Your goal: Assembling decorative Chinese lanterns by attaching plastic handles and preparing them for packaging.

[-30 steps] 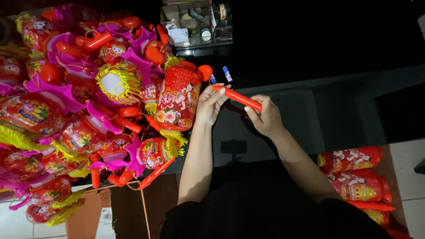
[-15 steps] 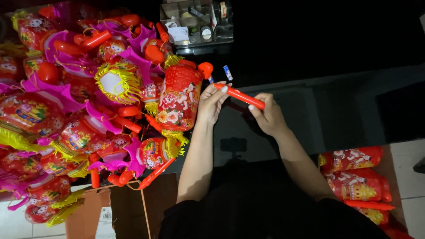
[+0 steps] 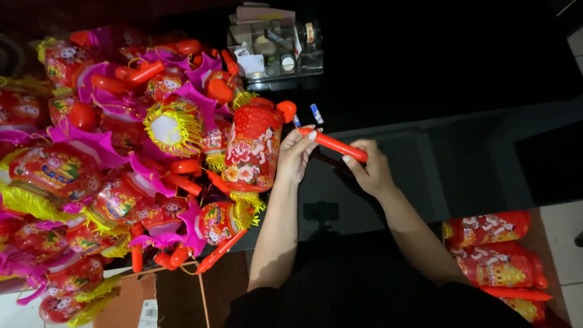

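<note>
Red stick (image 3: 334, 144) held by both hands beside red lantern (image 3: 252, 147).

Red handle stick (image 3: 333, 144): tilt slightly flatter than a second ago, its left tip lower and closer to the red paper lantern (image 3: 252, 146). Left hand (image 3: 296, 155): fingers shifted further along the stick's left end, near the pile-side edge of the dark table (image 3: 461, 158). Right hand (image 3: 370, 170): moved marginally down, grip unchanged.
</note>
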